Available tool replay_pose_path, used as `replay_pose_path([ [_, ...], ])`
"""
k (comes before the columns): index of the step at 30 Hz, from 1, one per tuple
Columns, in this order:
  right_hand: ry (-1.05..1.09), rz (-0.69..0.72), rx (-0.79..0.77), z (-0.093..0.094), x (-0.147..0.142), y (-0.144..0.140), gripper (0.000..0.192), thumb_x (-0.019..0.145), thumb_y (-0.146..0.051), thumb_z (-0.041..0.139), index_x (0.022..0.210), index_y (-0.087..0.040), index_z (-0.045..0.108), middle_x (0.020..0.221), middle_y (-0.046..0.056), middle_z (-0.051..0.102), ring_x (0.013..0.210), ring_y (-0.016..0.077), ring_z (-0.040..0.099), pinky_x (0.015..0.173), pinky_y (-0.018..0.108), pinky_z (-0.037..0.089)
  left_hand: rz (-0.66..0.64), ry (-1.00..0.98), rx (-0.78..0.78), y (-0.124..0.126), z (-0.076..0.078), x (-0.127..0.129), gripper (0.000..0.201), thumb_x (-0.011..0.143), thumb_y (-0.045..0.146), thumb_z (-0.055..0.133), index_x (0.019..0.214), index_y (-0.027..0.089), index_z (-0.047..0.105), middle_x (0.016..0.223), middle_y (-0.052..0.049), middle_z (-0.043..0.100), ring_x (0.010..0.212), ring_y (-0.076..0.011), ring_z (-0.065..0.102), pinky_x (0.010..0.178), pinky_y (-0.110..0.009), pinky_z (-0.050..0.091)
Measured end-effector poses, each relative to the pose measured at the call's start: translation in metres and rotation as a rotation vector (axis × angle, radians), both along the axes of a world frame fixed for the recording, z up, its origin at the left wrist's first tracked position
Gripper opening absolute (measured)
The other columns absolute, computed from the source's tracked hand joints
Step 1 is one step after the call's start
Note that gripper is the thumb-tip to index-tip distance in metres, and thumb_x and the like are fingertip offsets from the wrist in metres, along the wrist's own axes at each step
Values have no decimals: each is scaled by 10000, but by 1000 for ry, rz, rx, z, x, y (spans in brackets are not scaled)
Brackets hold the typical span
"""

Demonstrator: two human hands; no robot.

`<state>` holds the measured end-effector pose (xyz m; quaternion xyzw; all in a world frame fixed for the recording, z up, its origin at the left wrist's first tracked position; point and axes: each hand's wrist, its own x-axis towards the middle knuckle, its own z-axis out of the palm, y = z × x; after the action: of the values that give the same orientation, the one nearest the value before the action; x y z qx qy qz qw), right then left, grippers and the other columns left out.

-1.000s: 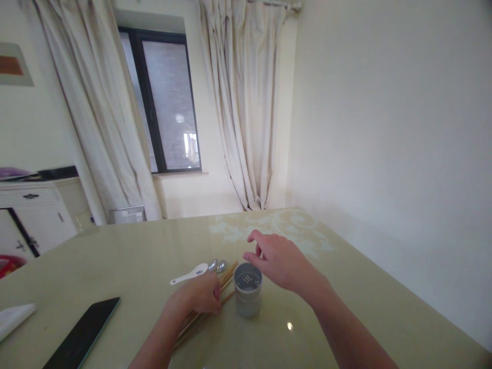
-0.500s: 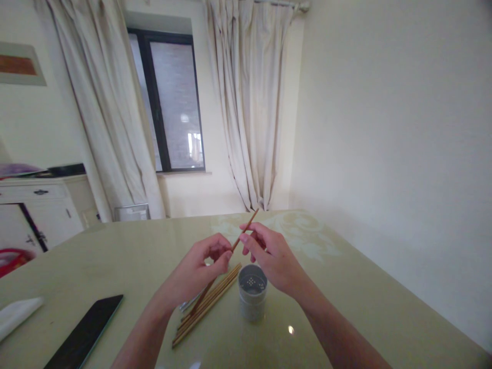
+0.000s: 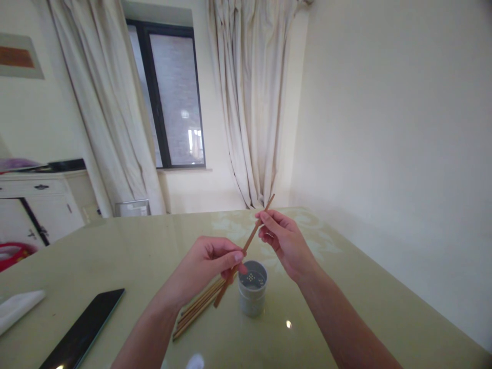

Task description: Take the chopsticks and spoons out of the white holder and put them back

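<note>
A brown wooden chopstick (image 3: 251, 237) slants up to the right above the table, pinched by both hands. My left hand (image 3: 211, 260) is closed on its lower half, thumb on top. Nearer its upper tip, the thumb and fingers of my right hand (image 3: 287, 242) grip it. Just below the hands, a grey cylindrical holder (image 3: 252, 302) stands upright, with small holes in its bottom. Several lighter chopsticks (image 3: 196, 313) lie side by side on the table to the left of the holder, partly covered by my left hand.
A black flat device (image 3: 86, 325) and a white object (image 3: 19, 310) lie on the glossy greenish table (image 3: 365, 312) at the left. Beyond are a white cabinet (image 3: 46, 200), a red item (image 3: 15, 253), curtains (image 3: 253, 102) and a window. A wall runs along the right side.
The chopstick has been lifted off the pile, up and to the right, and its lower end now shows. My right hand has moved up and right along with it.
</note>
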<state>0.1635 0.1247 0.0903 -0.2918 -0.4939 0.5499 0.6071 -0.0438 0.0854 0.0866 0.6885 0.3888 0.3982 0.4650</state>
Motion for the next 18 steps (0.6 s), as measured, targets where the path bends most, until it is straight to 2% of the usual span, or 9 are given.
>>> replay_pose_path([
  [5,8,16,-5,2,2,-2,372,735,-491,895,921,-186,793,834,0,695,644,85,572,599,219,431,7,-29,-31,-4,3,6,352,848,492,770,783,145,767,744,-77,794,570,-112,592,568,-221,503],
  [12,80,107,-50,5,2,-4,355,719,-446,929,941,-190,821,810,-8,708,631,66,573,584,185,441,-11,-63,-55,-15,12,12,360,820,509,799,768,157,748,713,-55,782,589,-128,653,569,-221,526],
  [18,98,237,-64,1,1,-3,369,740,-429,929,992,-176,837,821,-2,725,661,55,593,628,157,480,-130,-116,-148,-16,5,19,302,812,433,848,818,142,768,721,-40,775,601,-106,661,569,-191,530],
])
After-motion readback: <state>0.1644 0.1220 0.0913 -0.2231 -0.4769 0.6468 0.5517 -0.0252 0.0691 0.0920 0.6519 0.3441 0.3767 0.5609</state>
